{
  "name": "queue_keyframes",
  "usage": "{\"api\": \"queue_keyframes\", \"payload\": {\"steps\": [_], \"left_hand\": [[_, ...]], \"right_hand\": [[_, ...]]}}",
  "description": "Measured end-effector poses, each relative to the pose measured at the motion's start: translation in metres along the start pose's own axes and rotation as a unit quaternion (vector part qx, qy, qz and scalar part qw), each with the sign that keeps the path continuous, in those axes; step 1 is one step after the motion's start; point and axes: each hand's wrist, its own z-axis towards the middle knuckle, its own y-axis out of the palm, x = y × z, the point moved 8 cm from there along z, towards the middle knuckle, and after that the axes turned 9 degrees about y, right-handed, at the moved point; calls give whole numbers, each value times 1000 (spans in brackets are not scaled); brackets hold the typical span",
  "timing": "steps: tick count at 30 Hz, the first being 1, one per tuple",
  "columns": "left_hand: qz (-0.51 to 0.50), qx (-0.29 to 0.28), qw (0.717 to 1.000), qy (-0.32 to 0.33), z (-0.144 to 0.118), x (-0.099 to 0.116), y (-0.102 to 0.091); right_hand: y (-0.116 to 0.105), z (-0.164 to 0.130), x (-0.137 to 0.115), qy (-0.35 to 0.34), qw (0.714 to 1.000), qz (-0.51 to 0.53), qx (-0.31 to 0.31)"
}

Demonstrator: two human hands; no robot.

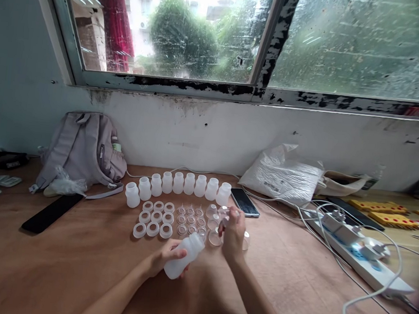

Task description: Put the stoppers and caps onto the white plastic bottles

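Only unlabelled white bottle (185, 255), left hand (164, 259).

A broad brown wooden desk (57, 261) runs up to a stained white plaster wall (233, 134). Above it sits a wide window with a peeling dark metal frame (274, 40); its rain-streaked glass panes (352, 37) let in soft grey daylight, with green trees (180, 27) blurred outside.

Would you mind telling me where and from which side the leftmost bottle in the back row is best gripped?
Take the leftmost bottle around its rounded body, just under the narrower neck, coming from its left. It stands upright with its mouth up; the next bottle crowds its right side and the rings lie in front, while bare table lies to its left.
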Motion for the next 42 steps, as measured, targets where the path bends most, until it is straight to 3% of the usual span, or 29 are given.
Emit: {"api": "queue_keyframes", "payload": {"steps": [3, 6, 8, 10, 13, 19, 25, 28, 30, 33, 35, 37, 40, 42], "left_hand": [[6, -3, 1000, -7, -3, -2, -1], [26, -15, 999, -10, -3, -1, 2], [36, -24, 999, -12, -3, 1, 4], [44, -32, 998, -13, -3, 3, 6], [52, -30, 998, -15, -3, 4, 7], [56, -16, 998, -16, -4, 6, 6], [39, 2, 999, 3, -2, 8, 5], [21, 22, 999, 25, -1, 8, 4], [19, 42, 998, 48, 0, 10, 1], [49, 89, 992, 80, 0, 15, -6], [103, 125, 982, 102, -2, 22, -10], [189, 152, 962, 129, -6, 32, -12], [307, 166, 923, 159, -11, 47, -10], [325, 151, 921, 153, -11, 50, -8]], "right_hand": [[-31, 24, -9, -21, 995, -84, 54], [-68, 39, -22, -101, 962, -219, 129], [-87, 50, -20, -129, 936, -296, 136], [-106, 62, -9, -114, 922, -347, 128], [-131, 79, 23, -28, 928, -358, 97], [-137, 88, 59, 20, 933, -355, 53], [-129, 81, 41, 8, 929, -367, 51], [-119, 63, 7, -72, 925, -359, 102], [-99, 43, -14, -134, 930, -328, 99], [-43, 11, -22, -131, 956, -259, -44], [0, -14, -16, -100, 951, -247, -158], [35, -34, -10, -88, 938, -249, -223], [60, -45, -3, -85, 935, -267, -220], [66, -45, 0, -91, 939, -259, -208]]}}
